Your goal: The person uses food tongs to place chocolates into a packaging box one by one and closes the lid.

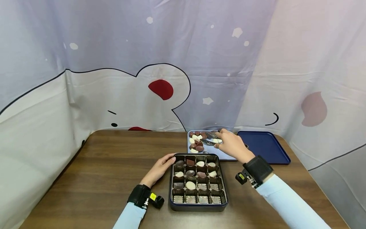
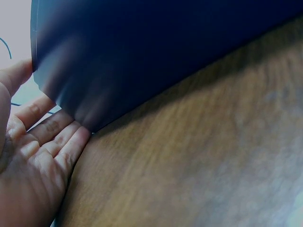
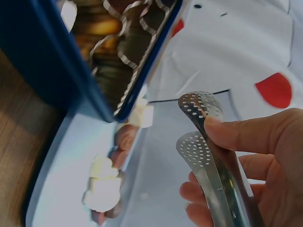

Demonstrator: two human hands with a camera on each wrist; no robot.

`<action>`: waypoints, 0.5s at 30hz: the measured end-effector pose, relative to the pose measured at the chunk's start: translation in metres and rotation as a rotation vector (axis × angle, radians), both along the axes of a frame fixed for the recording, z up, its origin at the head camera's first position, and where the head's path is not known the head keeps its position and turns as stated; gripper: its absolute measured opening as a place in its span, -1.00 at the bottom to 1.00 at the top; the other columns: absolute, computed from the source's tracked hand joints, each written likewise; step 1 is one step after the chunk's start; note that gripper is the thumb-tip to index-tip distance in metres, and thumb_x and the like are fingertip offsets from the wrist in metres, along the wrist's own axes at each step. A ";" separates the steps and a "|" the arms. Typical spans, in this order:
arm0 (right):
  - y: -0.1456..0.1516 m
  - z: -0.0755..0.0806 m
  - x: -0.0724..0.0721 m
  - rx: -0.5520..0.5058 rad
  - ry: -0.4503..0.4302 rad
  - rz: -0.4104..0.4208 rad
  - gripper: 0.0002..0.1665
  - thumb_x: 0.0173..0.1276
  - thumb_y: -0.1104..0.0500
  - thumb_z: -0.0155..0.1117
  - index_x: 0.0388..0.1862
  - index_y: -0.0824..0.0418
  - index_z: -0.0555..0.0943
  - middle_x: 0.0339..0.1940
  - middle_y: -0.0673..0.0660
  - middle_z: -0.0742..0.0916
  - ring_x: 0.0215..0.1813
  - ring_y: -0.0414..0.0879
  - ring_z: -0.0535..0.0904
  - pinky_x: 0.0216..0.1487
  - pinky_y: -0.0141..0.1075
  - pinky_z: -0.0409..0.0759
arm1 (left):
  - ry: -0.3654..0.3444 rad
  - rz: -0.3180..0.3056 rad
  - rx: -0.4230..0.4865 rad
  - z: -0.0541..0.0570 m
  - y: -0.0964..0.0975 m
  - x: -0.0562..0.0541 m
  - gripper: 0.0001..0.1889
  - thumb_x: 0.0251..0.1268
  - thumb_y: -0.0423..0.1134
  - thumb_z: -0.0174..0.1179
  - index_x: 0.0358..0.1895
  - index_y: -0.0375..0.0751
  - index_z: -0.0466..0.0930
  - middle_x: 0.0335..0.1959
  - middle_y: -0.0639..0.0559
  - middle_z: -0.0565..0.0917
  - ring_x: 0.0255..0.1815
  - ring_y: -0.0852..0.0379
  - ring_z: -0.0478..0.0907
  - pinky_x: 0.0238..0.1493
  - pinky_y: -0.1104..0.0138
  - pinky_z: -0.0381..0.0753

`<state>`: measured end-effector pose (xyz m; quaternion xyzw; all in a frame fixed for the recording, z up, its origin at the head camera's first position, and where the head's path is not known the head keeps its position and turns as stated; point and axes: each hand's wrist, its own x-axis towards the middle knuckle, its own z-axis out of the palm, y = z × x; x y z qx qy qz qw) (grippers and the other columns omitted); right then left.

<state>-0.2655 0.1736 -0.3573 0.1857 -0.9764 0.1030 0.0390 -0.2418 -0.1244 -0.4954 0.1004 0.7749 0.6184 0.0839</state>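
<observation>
My left hand [image 1: 160,168] rests against the far left corner of a dark blue chocolate box [image 1: 199,208]. In the left wrist view its fairly straight fingers and thumb touch the box's side wall [image 2: 165,42]. Chocolates, dark, brown and white, fill the box's two far rows and the left half of the third; the nearest row shows bare liner. My right hand [image 1: 233,146] grips metal tongs with perforated tips [image 3: 193,149] over a light blue tray [image 1: 226,156] of loose chocolates [image 1: 199,148]. The tong tips stand apart, with nothing visible between them in the right wrist view.
Right of the light blue tray lies a dark blue tray [image 1: 261,146] at the table's far edge. The wooden table [image 1: 114,165] extends left of the box. A printed curtain [image 1: 128,95] hangs behind and around it.
</observation>
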 end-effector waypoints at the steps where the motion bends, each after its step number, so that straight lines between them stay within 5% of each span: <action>1: -0.001 -0.002 -0.004 0.001 -0.008 -0.007 -0.32 0.22 0.10 0.35 0.30 0.28 0.45 -0.09 0.20 0.56 -0.39 -0.08 0.43 -0.48 -0.28 0.27 | -0.001 0.001 -0.003 0.000 0.000 0.000 -0.50 0.39 0.11 0.03 0.31 0.02 0.41 0.27 -0.04 0.48 0.35 -0.04 0.32 0.35 -0.03 0.22; 8: -0.010 -0.020 -0.032 0.000 -0.063 -0.025 -0.35 0.22 0.09 0.36 0.26 0.33 0.48 -0.04 0.27 0.58 -0.20 0.06 0.56 -0.28 -0.15 0.51 | 0.005 -0.004 -0.016 -0.001 -0.001 -0.001 -0.49 0.38 0.13 0.03 0.31 0.04 0.42 0.28 -0.04 0.47 0.35 -0.05 0.32 0.34 -0.03 0.23; 15: -0.012 -0.037 -0.049 -0.035 -0.105 -0.046 -0.35 0.25 0.12 0.35 0.29 0.31 0.46 -0.02 0.27 0.57 -0.08 0.12 0.56 -0.23 -0.12 0.50 | 0.007 -0.009 -0.002 -0.003 -0.001 -0.002 -0.51 0.39 0.11 0.03 0.31 0.03 0.42 0.28 -0.04 0.47 0.35 -0.04 0.31 0.35 -0.02 0.22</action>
